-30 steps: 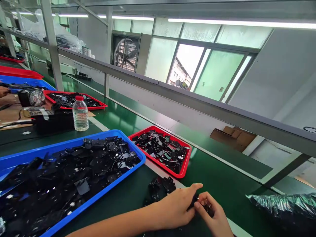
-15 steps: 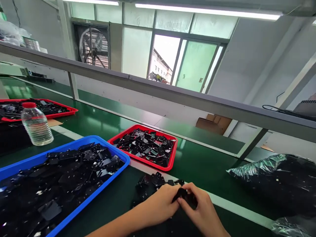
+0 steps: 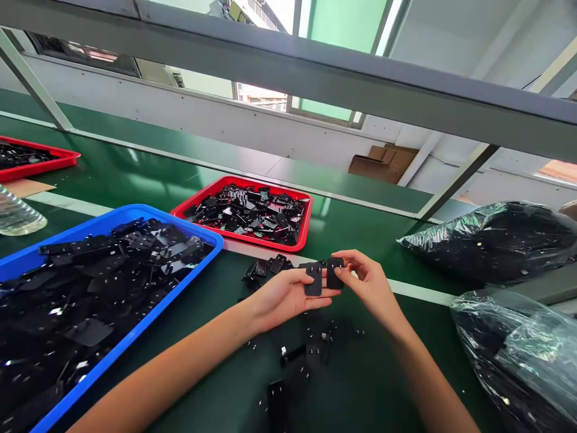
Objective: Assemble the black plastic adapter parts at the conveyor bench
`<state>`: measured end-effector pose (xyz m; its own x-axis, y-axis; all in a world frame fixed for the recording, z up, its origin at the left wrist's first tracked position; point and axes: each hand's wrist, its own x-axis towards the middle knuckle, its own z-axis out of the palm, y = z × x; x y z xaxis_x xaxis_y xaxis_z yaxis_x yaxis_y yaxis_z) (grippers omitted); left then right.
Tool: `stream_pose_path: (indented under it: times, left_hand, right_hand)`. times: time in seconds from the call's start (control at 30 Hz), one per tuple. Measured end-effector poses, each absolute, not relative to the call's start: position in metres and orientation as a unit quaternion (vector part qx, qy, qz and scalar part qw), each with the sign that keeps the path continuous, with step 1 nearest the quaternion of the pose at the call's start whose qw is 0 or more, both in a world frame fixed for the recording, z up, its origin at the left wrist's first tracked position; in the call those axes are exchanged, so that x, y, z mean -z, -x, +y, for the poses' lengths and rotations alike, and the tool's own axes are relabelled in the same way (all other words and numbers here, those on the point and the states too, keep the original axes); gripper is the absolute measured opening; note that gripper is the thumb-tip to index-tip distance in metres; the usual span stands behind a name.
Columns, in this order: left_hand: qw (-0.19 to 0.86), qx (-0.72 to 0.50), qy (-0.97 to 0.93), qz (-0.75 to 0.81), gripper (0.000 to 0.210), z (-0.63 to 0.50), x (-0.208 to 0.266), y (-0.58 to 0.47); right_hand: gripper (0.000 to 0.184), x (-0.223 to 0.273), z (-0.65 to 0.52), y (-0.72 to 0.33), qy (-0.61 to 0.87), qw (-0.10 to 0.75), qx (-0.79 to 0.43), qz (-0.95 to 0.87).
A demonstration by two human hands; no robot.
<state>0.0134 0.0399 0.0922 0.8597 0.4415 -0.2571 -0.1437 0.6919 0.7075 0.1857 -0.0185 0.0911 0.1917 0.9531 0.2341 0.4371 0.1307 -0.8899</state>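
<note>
Fingers (image 3: 318, 302) closed on black plates (image 3: 314, 285)

Left hand (image 3: 286, 300): one plate was pinched beneath the thumb. Right hand (image 3: 368, 288): second plate (image 3: 333, 275) was gripped by thumb and fingertips. Both lay side by side above the green table (image 3: 369, 373).

A grey metal rail (image 3: 288, 66) crosses before a white wall (image 3: 193, 114) and green-tinted window (image 3: 342, 24).
</note>
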Motion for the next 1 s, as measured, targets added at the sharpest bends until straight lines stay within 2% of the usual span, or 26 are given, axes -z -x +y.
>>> stream_pose_path:
  times: [0.37, 0.63, 0.9, 1.0]
  left_hand:
    - [0.897, -0.172, -0.339, 0.225, 0.037, 0.041, -0.102, -0.011]
    - [0.904, -0.196, -0.317, 0.207, 0.026, 0.039, -0.099, -0.010]
    - [0.912, -0.188, -0.319, 0.178, 0.030, 0.035, -0.101, -0.009]
    - [0.915, -0.189, -0.300, 0.190, 0.032, 0.035, -0.099, -0.011]
  right_hand:
    - [0.017, -0.085, -0.015, -0.180, 0.568, 0.471, -0.155, -0.657]
    - [0.018, -0.087, -0.019, -0.177, 0.567, 0.473, -0.141, -0.660]
    - [0.018, -0.091, -0.024, -0.175, 0.562, 0.467, -0.122, -0.672]
    - [0.023, -0.092, -0.023, -0.178, 0.564, 0.449, -0.142, -0.678]
